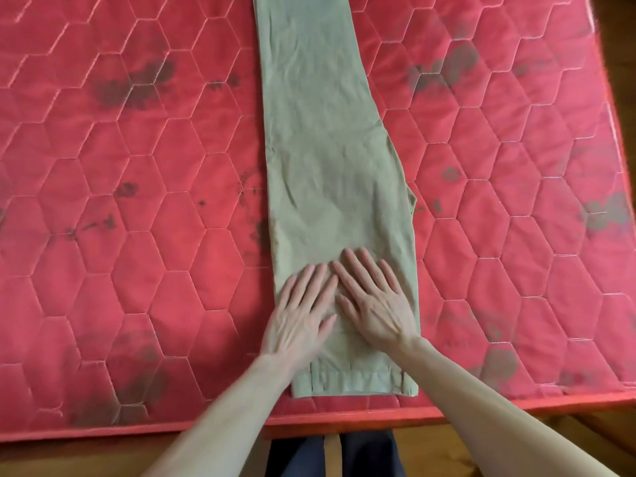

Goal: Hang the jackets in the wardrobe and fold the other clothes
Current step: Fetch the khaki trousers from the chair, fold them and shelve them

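Note:
A pair of khaki trousers (327, 160) lies flat on the red quilted mattress (137, 201), folded lengthwise with one leg over the other. The waistband is near the front edge and the legs run away from me past the top of the view. My left hand (303, 315) presses flat on the cloth just above the waistband, fingers straight. My right hand (375, 301) lies flat beside it, fingers spread, its fingertips reaching a little farther up the trousers. The two hands almost touch.
The mattress carries dark stains on both sides of the trousers. Its front edge (344, 416) runs just below the waistband, and its right edge shows at the far right. Below are a wooden floor (447, 449) and my dark-clad legs (364, 456).

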`<state>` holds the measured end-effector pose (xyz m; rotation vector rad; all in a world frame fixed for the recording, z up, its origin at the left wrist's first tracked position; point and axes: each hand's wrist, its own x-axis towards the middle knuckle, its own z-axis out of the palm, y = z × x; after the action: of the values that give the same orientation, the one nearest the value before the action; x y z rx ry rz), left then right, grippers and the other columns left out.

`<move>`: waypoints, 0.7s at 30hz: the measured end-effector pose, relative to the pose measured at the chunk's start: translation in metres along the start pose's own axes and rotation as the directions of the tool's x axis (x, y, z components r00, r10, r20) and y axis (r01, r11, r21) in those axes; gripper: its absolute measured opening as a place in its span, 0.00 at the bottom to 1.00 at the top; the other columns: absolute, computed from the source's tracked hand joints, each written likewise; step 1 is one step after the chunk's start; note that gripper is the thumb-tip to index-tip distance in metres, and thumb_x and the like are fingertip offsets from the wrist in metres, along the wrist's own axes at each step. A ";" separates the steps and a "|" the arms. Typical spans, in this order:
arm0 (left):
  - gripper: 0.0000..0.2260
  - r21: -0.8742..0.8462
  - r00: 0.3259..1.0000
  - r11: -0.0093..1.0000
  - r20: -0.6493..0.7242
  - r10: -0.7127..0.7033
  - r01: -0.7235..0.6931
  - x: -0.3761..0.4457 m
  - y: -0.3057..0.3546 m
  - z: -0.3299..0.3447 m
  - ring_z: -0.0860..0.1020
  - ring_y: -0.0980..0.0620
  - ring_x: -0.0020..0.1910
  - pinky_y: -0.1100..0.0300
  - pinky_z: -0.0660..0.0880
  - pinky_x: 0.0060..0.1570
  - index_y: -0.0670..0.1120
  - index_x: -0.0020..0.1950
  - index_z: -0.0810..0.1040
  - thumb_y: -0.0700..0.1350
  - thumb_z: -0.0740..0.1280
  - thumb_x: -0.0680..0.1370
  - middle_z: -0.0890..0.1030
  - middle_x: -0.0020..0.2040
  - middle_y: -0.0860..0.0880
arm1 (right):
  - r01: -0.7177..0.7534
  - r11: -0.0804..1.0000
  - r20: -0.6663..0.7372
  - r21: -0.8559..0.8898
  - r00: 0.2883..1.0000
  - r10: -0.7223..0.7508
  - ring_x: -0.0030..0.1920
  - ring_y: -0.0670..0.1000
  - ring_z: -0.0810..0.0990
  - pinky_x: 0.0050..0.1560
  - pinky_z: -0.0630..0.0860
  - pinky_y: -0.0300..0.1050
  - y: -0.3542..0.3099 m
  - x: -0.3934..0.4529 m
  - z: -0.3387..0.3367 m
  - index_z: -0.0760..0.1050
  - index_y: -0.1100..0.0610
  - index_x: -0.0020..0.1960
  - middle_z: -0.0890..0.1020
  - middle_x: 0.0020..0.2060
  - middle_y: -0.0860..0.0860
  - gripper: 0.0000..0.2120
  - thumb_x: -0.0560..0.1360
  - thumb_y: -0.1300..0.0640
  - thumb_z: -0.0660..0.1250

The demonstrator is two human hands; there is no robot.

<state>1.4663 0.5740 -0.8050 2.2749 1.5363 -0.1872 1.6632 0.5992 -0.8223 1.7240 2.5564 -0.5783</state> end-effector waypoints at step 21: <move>0.47 0.254 0.809 0.768 0.217 0.547 -0.588 -0.038 -0.069 -0.012 0.44 0.38 0.84 0.39 0.54 0.80 0.47 0.85 0.42 0.51 0.70 0.77 0.43 0.85 0.40 | 0.625 0.761 0.359 -0.177 0.761 -0.541 0.84 0.56 0.48 0.80 0.53 0.59 0.119 -0.041 -0.068 0.47 0.48 0.85 0.47 0.85 0.54 0.47 0.74 0.44 0.68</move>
<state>1.3869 0.5686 -0.7982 2.7975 0.7213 -0.4183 1.7995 0.6223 -0.7865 0.6533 2.7553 -0.3852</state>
